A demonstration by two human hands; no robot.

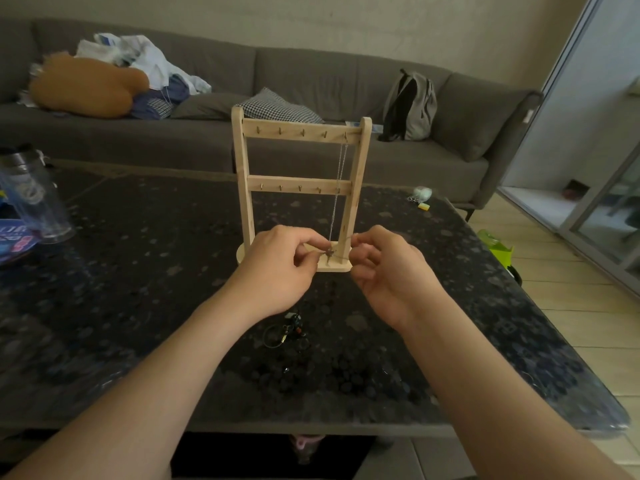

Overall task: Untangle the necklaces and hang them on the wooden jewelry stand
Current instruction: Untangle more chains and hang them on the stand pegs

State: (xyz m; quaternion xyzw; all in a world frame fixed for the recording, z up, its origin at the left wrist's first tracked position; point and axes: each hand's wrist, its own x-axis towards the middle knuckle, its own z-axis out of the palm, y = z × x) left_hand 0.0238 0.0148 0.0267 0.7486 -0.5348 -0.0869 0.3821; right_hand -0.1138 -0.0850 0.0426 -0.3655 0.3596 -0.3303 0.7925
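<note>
Our two bare forearms reached in from six o'clock. The left hand (277, 268) and right hand (388, 271) each pinched a thin silver chain necklace (327, 252) in curled fingers, just before the base of a pale wooden two-rail jewelry stand (298, 133) at twelve o'clock. One strand ran up to the rightmost top peg. A dark tangle of corded necklaces (285, 330) lay at six o'clock from the hands. We judged a hard tug could tighten the knot, or tip the stand through the hooked chain. Beneath lay a black speckled stone table (138, 271). A clear plastic tumbler (31, 199) stood at nine o'clock, and a grey fabric sofa (311, 74) ran behind.
</note>
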